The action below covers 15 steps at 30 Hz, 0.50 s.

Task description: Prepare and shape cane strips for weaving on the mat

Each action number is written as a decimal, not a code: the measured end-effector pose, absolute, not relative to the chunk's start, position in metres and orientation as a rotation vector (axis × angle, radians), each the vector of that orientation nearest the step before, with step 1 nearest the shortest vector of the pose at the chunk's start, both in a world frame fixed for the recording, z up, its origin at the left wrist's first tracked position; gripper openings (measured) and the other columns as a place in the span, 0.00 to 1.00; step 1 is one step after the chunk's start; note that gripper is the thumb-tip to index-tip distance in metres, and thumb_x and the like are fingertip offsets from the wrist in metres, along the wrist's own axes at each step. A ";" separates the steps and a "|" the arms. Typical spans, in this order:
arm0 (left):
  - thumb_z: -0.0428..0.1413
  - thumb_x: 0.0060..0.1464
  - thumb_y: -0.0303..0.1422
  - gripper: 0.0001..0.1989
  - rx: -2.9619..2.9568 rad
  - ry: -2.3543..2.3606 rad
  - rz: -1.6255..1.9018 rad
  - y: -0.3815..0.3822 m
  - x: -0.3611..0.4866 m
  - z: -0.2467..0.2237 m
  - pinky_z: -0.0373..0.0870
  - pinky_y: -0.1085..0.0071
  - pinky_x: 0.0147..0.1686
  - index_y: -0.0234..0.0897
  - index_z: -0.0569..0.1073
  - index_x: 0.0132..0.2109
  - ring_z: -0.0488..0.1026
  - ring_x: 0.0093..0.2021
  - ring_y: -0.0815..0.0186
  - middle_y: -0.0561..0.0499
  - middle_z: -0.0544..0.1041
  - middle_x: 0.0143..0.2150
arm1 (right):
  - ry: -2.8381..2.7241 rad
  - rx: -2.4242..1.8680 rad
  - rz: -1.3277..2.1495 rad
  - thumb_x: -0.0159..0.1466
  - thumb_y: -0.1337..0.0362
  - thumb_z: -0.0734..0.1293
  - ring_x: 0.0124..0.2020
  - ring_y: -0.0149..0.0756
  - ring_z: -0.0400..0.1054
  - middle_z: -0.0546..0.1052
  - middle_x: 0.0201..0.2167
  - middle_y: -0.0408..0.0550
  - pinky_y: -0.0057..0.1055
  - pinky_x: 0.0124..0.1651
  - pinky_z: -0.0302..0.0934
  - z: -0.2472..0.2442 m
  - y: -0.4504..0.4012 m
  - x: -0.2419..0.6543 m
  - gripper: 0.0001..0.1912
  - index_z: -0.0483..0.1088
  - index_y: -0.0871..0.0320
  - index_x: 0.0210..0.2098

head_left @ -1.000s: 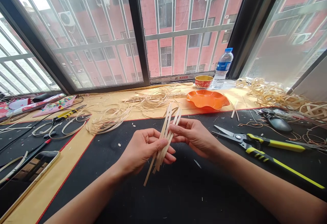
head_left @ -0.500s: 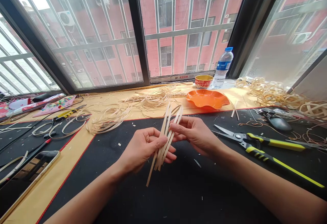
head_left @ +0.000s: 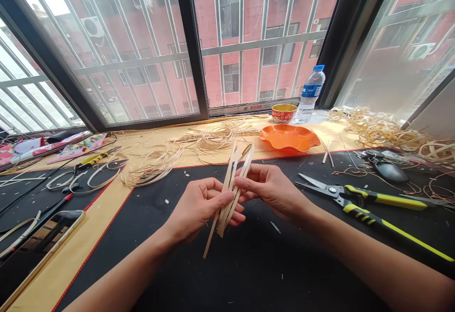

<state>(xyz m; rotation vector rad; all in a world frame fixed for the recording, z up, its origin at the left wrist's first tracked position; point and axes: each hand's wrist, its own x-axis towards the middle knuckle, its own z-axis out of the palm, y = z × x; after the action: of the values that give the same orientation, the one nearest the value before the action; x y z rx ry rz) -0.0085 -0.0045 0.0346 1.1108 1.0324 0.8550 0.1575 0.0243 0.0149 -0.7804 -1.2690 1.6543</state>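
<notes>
Several flat, pale bamboo-like strips (head_left: 224, 215) are held in a bundle over the black mat, slanting from lower left to upper right. My left hand (head_left: 209, 203) pinches them near the middle, thumb on top and fingers behind. On the right side of the bundle, my right hand (head_left: 268, 186) grips the strips between thumb and fingers, higher up. One strip bends over in a loop at the top, and one sticks out lower than the others. The fingertips of my right hand are partly hidden behind the strips.
Yellow-and-black shears (head_left: 355, 196) lie open at right, near a computer mouse (head_left: 391, 171). Behind my hands are an orange dish (head_left: 289, 139), a red tin (head_left: 283, 114), a water bottle (head_left: 310, 95) and coiled strips (head_left: 152, 167). A phone (head_left: 42, 250) lies at left.
The upper ends of the strips have drawn slightly closer together near my right hand. Both hands keep nearly the same place and hold.
</notes>
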 end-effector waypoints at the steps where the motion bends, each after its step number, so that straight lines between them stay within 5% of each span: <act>1: 0.66 0.42 0.40 0.18 1.113 1.036 0.860 -0.004 -0.008 0.034 0.77 0.69 0.25 0.31 0.68 0.31 0.79 0.25 0.60 0.43 0.81 0.26 | -1.277 -0.777 1.659 0.46 0.56 0.76 0.24 0.27 0.68 0.76 0.27 0.45 0.27 0.30 0.66 0.015 0.024 0.158 0.18 0.72 0.61 0.29; 15: 0.65 0.43 0.42 0.19 1.167 1.090 0.819 -0.005 -0.007 0.036 0.74 0.70 0.23 0.34 0.65 0.30 0.80 0.25 0.58 0.46 0.81 0.25 | -1.373 -0.761 1.786 0.44 0.58 0.77 0.27 0.30 0.70 0.76 0.26 0.43 0.26 0.30 0.66 0.020 0.027 0.165 0.17 0.73 0.61 0.29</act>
<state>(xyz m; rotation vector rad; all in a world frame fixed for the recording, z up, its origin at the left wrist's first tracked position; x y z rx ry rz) -0.0069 -0.0054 0.0357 1.1669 1.0898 0.8189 0.1655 0.0270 0.0197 -0.7615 -1.3732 1.7858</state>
